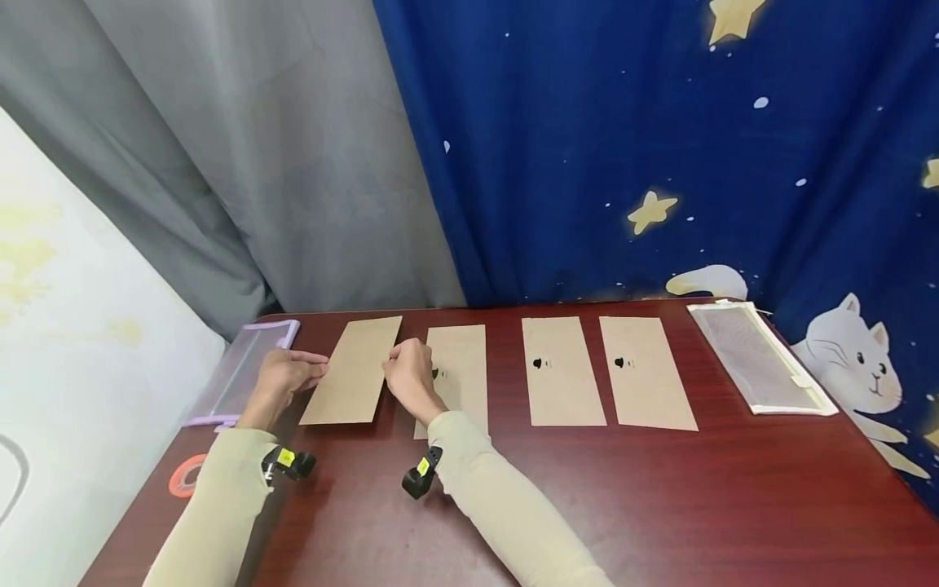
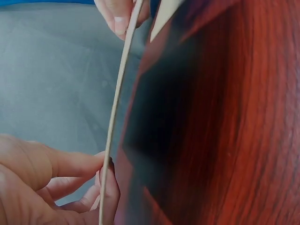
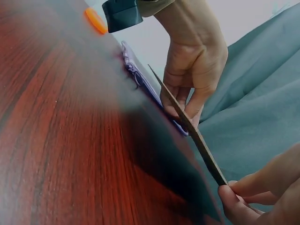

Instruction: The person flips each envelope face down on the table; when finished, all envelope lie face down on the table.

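Note:
A thin kraft-brown notebook [image 1: 352, 371], its plain side up, is held just above the table at the left. My left hand [image 1: 289, 375] pinches its left edge between thumb and fingers; the left wrist view shows the thin pale edge of the notebook [image 2: 115, 103] between them. On the opposite edge, my right hand [image 1: 411, 371] pinches it with thumb and fingertips, seen at the lower right of the right wrist view. Below the right forearm lies a second brown notebook [image 1: 465, 359] with a small black print, partly covered by that hand.
Two more brown notebooks [image 1: 568, 387] with small hat prints lie flat to the right. A white-edged mesh pouch [image 1: 763, 359] rests at the far right. At the left are a purple-edged mesh pouch [image 1: 242, 367] and an orange ring [image 1: 183, 477]. Curtains [image 1: 330, 163] hang behind the table.

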### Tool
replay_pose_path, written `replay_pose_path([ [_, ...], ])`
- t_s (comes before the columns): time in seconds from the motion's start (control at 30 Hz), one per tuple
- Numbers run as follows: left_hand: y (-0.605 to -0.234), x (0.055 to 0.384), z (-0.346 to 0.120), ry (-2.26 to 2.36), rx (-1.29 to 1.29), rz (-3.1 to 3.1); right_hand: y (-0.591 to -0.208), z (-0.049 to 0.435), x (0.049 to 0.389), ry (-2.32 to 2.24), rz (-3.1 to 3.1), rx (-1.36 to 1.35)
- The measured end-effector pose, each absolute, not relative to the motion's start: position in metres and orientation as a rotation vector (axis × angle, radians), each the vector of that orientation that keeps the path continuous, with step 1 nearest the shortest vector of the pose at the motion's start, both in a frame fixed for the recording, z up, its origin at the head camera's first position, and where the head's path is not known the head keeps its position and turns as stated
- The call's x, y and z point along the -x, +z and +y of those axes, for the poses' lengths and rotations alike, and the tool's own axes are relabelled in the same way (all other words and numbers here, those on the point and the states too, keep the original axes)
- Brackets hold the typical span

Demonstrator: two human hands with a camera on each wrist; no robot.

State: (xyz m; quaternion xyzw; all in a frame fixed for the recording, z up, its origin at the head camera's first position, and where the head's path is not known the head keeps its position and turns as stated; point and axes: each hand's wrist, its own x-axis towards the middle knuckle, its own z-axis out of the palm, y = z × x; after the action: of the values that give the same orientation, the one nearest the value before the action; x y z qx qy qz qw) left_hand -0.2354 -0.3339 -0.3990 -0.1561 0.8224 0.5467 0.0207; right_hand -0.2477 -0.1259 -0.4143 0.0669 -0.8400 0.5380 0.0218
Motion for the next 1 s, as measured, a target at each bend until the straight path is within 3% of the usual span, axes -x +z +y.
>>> replay_pose_path([
  [0.47, -0.416, 0.235, -0.338, 1.543, 0.441, 2.714, -0.427, -0.135, 0.25, 1.431, -2.774, -0.282],
  [0.77, -0.415, 0.234, -0.332, 0.95, 0.376, 3.103, -0.416, -0.14, 0.253, 1.287, -2.922, -0.346],
  [1.0, -0.413, 0.231, -0.325, 0.779, 0.35, 3.222, -0.411, -0.143, 0.253, 1.191, -2.947, -0.488],
])
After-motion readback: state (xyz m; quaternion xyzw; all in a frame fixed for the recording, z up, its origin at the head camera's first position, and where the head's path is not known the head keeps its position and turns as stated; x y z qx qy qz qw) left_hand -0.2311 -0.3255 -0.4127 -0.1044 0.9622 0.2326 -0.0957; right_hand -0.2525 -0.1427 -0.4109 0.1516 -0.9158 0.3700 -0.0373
